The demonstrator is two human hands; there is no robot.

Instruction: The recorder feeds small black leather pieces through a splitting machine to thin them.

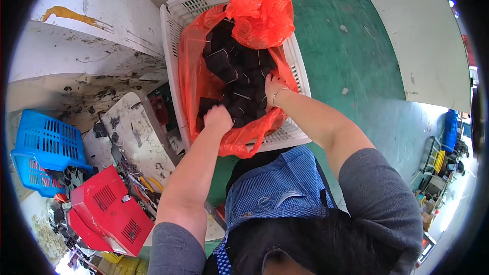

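Both my arms reach down into a red plastic bag (191, 66) that lines a white slatted basket (175, 35) on the floor. Inside the bag lies a heap of black blocky pieces (243, 79) with thin pale edges; their exact kind is unclear. My left hand (218, 118) is at the near left of the heap, its fingers curled closed on a black piece. Along the right side, my right hand (275, 90) touches the pieces beside the bag's wall; its fingers are partly hidden among them. A crumpled red bag (262, 7) rests over the far end.
To the left, a blue plastic basket (48, 140) and a red machine housing (109, 209) stand by a stained white bench (132, 127) with tools. A pale panel (423, 25) rises at the right above the green floor (351, 56). Shelved goods (438, 173) are farther right.
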